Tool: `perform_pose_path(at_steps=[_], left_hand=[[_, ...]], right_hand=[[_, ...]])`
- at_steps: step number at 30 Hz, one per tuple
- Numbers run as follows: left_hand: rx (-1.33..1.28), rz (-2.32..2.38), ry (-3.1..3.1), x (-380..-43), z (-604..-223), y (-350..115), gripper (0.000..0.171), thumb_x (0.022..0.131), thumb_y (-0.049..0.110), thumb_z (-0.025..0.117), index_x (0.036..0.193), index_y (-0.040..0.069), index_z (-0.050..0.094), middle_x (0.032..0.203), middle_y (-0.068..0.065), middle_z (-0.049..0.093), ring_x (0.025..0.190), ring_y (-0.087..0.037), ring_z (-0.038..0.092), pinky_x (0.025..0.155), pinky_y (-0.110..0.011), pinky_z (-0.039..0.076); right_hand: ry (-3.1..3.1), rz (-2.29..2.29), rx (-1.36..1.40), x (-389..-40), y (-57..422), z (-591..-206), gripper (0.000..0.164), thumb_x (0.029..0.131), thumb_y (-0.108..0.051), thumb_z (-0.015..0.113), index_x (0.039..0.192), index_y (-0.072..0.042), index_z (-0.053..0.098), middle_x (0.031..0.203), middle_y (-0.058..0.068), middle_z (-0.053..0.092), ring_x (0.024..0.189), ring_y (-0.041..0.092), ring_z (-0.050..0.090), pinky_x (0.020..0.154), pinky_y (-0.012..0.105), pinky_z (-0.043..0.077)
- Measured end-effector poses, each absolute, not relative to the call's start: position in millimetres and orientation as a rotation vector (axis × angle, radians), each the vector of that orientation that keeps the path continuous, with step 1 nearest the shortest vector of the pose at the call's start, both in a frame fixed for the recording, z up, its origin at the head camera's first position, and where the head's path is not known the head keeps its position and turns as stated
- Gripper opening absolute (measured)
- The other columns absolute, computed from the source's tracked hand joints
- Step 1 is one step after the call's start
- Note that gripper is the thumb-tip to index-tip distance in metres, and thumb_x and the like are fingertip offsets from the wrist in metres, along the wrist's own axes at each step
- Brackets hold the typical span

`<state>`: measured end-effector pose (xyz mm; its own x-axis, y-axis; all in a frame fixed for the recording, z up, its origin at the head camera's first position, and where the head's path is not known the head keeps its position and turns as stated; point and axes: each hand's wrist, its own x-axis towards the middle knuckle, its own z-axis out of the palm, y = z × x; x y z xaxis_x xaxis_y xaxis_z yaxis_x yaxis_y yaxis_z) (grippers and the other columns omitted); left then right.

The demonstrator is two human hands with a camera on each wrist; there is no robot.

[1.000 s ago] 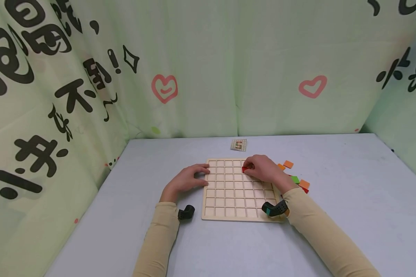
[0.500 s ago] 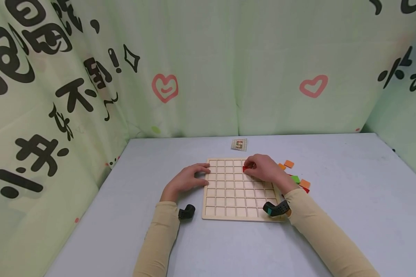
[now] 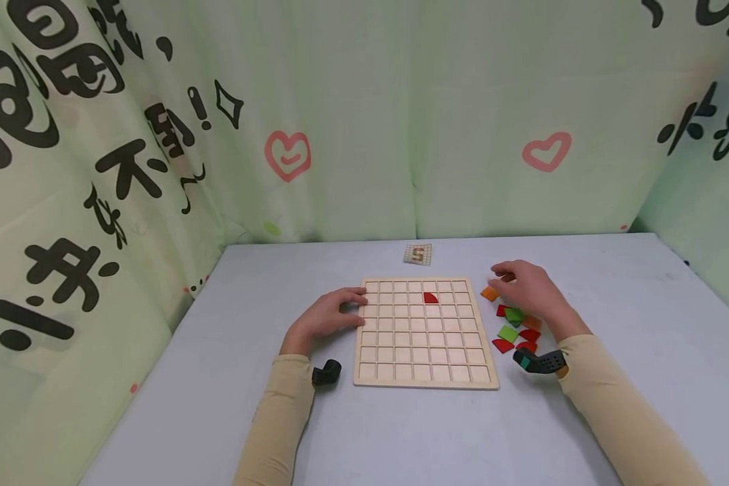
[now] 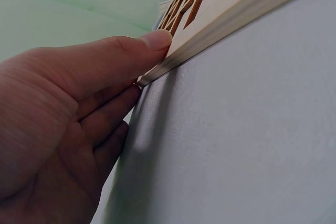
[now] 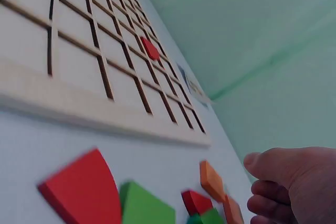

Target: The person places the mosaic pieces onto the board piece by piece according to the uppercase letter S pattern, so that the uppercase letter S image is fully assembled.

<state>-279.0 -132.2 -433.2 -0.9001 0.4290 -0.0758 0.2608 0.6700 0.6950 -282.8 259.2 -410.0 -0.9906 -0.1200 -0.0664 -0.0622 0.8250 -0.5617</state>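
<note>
A wooden grid board (image 3: 395, 386) lies on the table, with one red quarter-round tile (image 3: 430, 298) in an upper cell. My left hand (image 3: 328, 316) rests at the board's left edge. In the left wrist view its thumb (image 4: 157, 40) touches the rim while the other fingers lie along the side, straight. My right hand (image 3: 531, 290) hovers over the loose pieces right of the board, its fingers loosely bent and nothing visible in them. Close to its fingertips is an orange tile (image 3: 489, 293); another orange tile (image 5: 211, 181) shows in the right wrist view.
Several red, green and orange tiles lie right of the board, among them a green tile (image 3: 507, 334) and a red tile (image 3: 503, 345). Behind the board is a small pattern card (image 3: 418, 254). A printed curtain (image 3: 364, 169) hangs along the table's back and sides.
My right hand has let go of the red tile, which stays in its cell, and has moved right over the loose tiles. The left hand has not moved.
</note>
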Motion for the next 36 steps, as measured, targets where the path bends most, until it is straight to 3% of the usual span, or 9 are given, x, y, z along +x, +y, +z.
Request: perform_pose_path(at_steps=[7,14,19,26,36], left_hand=[[0.562,1.050,2.657,-279,-434,-133,0.039,0.090,0.018,0.075,0.127,0.009,0.068,0.154,0.000,0.049,0.149,-0.023,0.036,0.122,-0.041,0.031],[0.573,1.055,2.653,-279,-433,-134,0.039,0.090,0.018,0.075,0.127,0.008,0.067,0.154,0.000,0.049,0.149,-0.022,0.036,0.123,-0.040,0.031],[0.593,1.060,2.651,-279,-433,-134,0.038,0.090,0.018,0.075,0.126,0.008,0.067,0.153,-0.001,0.050,0.148,-0.024,0.037,0.122,-0.041,0.032],[0.583,1.070,2.650,-279,-435,-134,0.037,0.090,0.017,0.075,0.125,0.008,0.068,0.153,-0.002,0.050,0.148,-0.024,0.038,0.122,-0.042,0.032],[0.625,1.043,2.673,-278,-434,-135,0.038,0.090,0.019,0.075,0.125,0.008,0.068,0.152,-0.003,0.051,0.147,-0.026,0.039,0.121,-0.043,0.033]], right_hand=[[2.917,-0.714,-0.135,-285,301,-418,0.064,0.098,-0.025,0.062,0.146,0.011,0.040,0.139,0.036,0.045,0.128,0.052,0.041,0.106,0.064,0.043],[2.918,-0.638,-0.261,-287,305,-419,0.068,0.095,-0.027,0.067,0.144,0.013,0.042,0.141,0.039,0.038,0.130,0.055,0.035,0.107,0.068,0.039],[2.924,-0.649,-0.298,-290,300,-420,0.059,0.096,-0.025,0.066,0.140,0.011,0.049,0.137,0.037,0.043,0.126,0.052,0.042,0.105,0.065,0.043],[2.931,-0.697,-0.361,-293,290,-420,0.046,0.096,-0.020,0.065,0.130,0.010,0.060,0.119,0.029,0.056,0.099,0.036,0.054,0.087,0.052,0.053],[2.925,-0.658,-0.375,-296,289,-419,0.043,0.094,-0.012,0.060,0.131,0.010,0.058,0.117,0.029,0.057,0.098,0.036,0.053,0.089,0.054,0.053]])
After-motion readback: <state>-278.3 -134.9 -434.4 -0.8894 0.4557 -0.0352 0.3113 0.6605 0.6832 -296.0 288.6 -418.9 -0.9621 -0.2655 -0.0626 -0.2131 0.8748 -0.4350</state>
